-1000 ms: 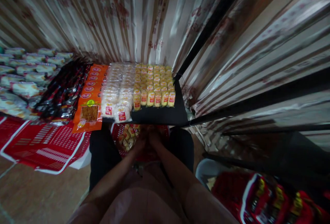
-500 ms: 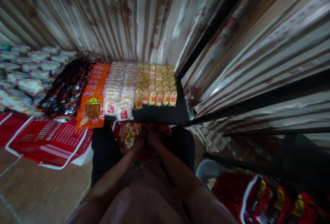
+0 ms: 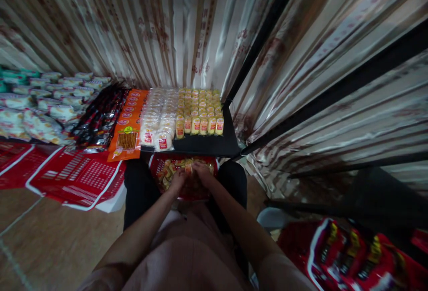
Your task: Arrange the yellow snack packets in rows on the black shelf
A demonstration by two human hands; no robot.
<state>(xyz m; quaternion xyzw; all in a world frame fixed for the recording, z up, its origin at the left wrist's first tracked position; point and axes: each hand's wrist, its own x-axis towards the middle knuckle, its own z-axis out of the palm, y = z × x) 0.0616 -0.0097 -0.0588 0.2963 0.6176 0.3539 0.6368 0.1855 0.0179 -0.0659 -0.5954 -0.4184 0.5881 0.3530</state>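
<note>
Between my knees sits a red basket with many small yellow wrapped snack cakes in it. My left hand and my right hand are close together over it, fingers curled. Between their fingertips is a wrapped snack cake with an orange label; both hands appear to grip it. Just beyond, on a black shelf, stand rows of yellow wrapped cakes, with white round wrapped cakes to their left. Fine finger detail is dim.
Further left on the shelf lie an orange snack packet, dark packets and white packets. Red baskets stand below them. Black shelf posts and pleated sheeting enclose the back and right. Red packages are at lower right.
My view has shifted, so the shelf goods appear further right at the left side. My hands have risen slightly from deeper in the basket, and the labelled cake shows between them.
</note>
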